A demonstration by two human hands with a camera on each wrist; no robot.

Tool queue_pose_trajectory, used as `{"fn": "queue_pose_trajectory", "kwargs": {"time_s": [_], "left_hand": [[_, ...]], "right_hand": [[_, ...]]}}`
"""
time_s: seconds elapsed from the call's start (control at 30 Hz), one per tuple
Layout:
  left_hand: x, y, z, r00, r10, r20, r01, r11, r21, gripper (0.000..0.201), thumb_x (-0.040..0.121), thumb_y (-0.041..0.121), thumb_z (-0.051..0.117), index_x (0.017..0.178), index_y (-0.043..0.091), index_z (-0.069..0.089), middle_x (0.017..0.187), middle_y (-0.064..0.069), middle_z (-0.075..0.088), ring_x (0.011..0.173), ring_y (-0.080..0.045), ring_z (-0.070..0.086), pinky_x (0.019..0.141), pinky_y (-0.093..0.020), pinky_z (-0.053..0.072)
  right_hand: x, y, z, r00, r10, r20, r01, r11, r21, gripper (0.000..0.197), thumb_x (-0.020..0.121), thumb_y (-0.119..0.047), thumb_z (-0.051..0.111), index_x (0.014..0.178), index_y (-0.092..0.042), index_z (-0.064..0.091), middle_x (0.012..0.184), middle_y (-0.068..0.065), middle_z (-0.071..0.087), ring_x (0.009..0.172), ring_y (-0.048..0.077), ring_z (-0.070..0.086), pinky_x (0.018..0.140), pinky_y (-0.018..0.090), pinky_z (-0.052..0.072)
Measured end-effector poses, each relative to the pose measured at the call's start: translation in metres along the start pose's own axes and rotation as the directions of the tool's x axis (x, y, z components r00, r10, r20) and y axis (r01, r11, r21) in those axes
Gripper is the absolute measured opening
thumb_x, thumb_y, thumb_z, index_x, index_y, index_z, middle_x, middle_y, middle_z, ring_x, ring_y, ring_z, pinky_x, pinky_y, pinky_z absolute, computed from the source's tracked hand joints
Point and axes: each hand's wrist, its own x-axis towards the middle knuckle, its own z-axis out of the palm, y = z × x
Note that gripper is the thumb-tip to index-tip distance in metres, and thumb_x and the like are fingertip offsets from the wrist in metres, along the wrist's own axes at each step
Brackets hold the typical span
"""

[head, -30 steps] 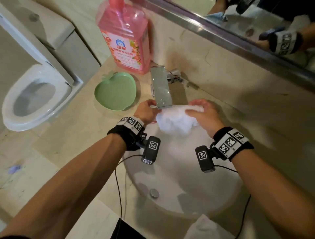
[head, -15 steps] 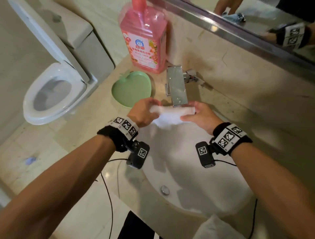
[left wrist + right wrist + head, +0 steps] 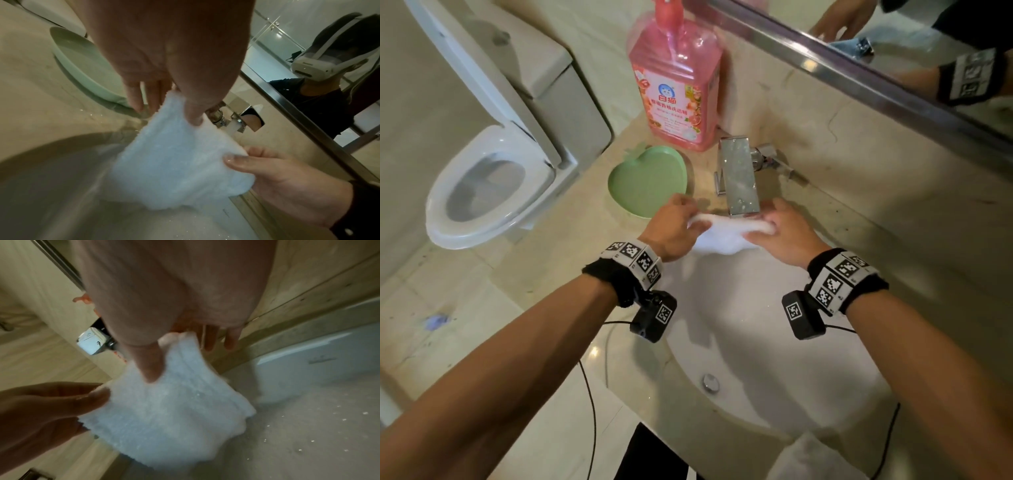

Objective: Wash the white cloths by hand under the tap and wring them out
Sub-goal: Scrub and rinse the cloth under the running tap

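Note:
A white cloth [image 3: 726,233] hangs spread out just under the chrome tap [image 3: 739,178], over the back of the white sink [image 3: 774,370]. My left hand [image 3: 674,228] pinches its left top corner between thumb and fingers. My right hand [image 3: 784,229] pinches the right top corner. In the left wrist view the white cloth [image 3: 176,162] droops between both hands, with water running from the tap [image 3: 236,126] behind it. The right wrist view shows the white cloth [image 3: 174,410] held the same way. A second white cloth [image 3: 815,459] lies on the counter's near edge.
A pink detergent bottle [image 3: 676,85] stands at the wall left of the tap. A green heart-shaped dish [image 3: 647,180] lies on the beige counter beside my left hand. A toilet [image 3: 489,185] is off to the left. A mirror [image 3: 893,44] runs above.
The bunched cloth has been pulled out flat between my hands and raised close under the spout. My hands have moved apart to its corners.

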Motion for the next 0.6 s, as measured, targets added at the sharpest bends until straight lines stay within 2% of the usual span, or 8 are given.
{"fn": "queue_pose_trajectory", "kwargs": {"time_s": [0.07, 0.13, 0.2, 0.27, 0.3, 0.4, 0.5, 0.6], "left_hand": [[0.005, 0.005, 0.004, 0.999, 0.024, 0.038, -0.022, 0.999, -0.046, 0.035, 0.099, 0.039, 0.053, 0.118, 0.012, 0.064, 0.115, -0.011, 0.063, 0.105, -0.028, 0.057, 0.088, -0.033, 0.043], [0.011, 0.011, 0.012, 0.998, 0.012, 0.056, -0.008, 0.997, -0.076, 0.036, 0.099, 0.043, 0.051, 0.113, 0.013, 0.065, 0.104, -0.007, 0.064, 0.094, -0.025, 0.058, 0.078, -0.031, 0.040], [0.019, 0.021, 0.022, 0.998, 0.002, 0.067, 0.004, 0.997, -0.082, 0.034, 0.099, 0.039, 0.051, 0.114, 0.013, 0.066, 0.106, -0.008, 0.066, 0.092, -0.022, 0.057, 0.077, -0.029, 0.040], [0.028, 0.033, 0.031, 0.998, -0.014, 0.068, 0.020, 0.995, -0.096, 0.028, 0.098, 0.031, 0.054, 0.113, 0.012, 0.068, 0.107, -0.011, 0.069, 0.093, -0.026, 0.061, 0.079, -0.032, 0.046], [0.032, 0.038, 0.034, 0.998, -0.020, 0.058, 0.027, 0.992, -0.123, 0.026, 0.098, 0.028, 0.054, 0.112, 0.013, 0.069, 0.107, -0.012, 0.070, 0.093, -0.027, 0.063, 0.082, -0.035, 0.050], [0.037, 0.045, 0.038, 0.997, -0.068, 0.031, 0.074, 0.966, -0.249, 0.026, 0.097, 0.021, 0.052, 0.112, 0.011, 0.070, 0.107, -0.014, 0.071, 0.090, -0.028, 0.068, 0.083, -0.043, 0.057], [0.038, 0.043, 0.040, 0.991, -0.125, 0.048, 0.134, 0.930, -0.341, 0.023, 0.096, 0.017, 0.051, 0.110, 0.008, 0.067, 0.100, -0.014, 0.071, 0.080, -0.029, 0.072, 0.075, -0.047, 0.061], [0.036, 0.042, 0.039, 0.972, -0.211, 0.099, 0.232, 0.846, -0.480, 0.023, 0.095, 0.013, 0.055, 0.115, 0.006, 0.064, 0.107, -0.013, 0.070, 0.082, -0.027, 0.073, 0.070, -0.045, 0.062]], "right_hand": [[-0.004, 0.009, -0.006, 0.999, 0.032, -0.003, -0.031, 0.992, 0.122, 0.029, 0.089, -0.037, 0.072, 0.081, -0.010, 0.065, 0.085, 0.006, 0.063, 0.081, 0.016, 0.054, 0.066, 0.022, 0.041], [-0.005, 0.019, -0.009, 0.997, 0.066, -0.026, -0.059, 0.977, 0.206, 0.030, 0.091, -0.037, 0.069, 0.086, -0.008, 0.068, 0.080, 0.014, 0.067, 0.070, 0.021, 0.056, 0.063, 0.029, 0.043], [-0.007, 0.030, -0.010, 0.991, 0.108, -0.076, -0.087, 0.967, 0.238, 0.023, 0.090, -0.041, 0.067, 0.081, -0.020, 0.069, 0.066, -0.001, 0.063, 0.063, 0.017, 0.055, 0.061, 0.033, 0.043], [-0.008, 0.039, -0.010, 0.978, 0.178, -0.107, -0.142, 0.949, 0.280, 0.018, 0.088, -0.047, 0.066, 0.075, -0.036, 0.069, 0.061, -0.014, 0.062, 0.058, 0.004, 0.057, 0.058, 0.028, 0.043], [-0.008, 0.041, -0.010, 0.971, 0.219, -0.102, -0.176, 0.931, 0.321, 0.014, 0.088, -0.050, 0.065, 0.083, -0.038, 0.071, 0.069, -0.016, 0.067, 0.065, 0.003, 0.062, 0.060, 0.027, 0.048], [-0.004, 0.045, -0.010, 0.941, 0.334, -0.057, -0.269, 0.840, 0.471, 0.038, 0.091, -0.044, 0.065, 0.124, -0.025, 0.065, 0.109, 0.001, 0.071, 0.095, 0.019, 0.069, 0.075, 0.038, 0.061], [-0.004, 0.036, -0.003, 0.947, 0.319, -0.041, -0.253, 0.818, 0.517, 0.029, 0.096, -0.031, 0.062, 0.124, -0.028, 0.061, 0.114, 0.005, 0.069, 0.097, 0.023, 0.069, 0.076, 0.042, 0.062], [-0.003, 0.021, 0.011, 0.981, 0.196, 0.001, -0.171, 0.854, 0.491, 0.050, 0.088, -0.025, 0.072, 0.134, -0.018, 0.056, 0.119, 0.005, 0.068, 0.108, 0.028, 0.067, 0.087, 0.048, 0.058]]}}
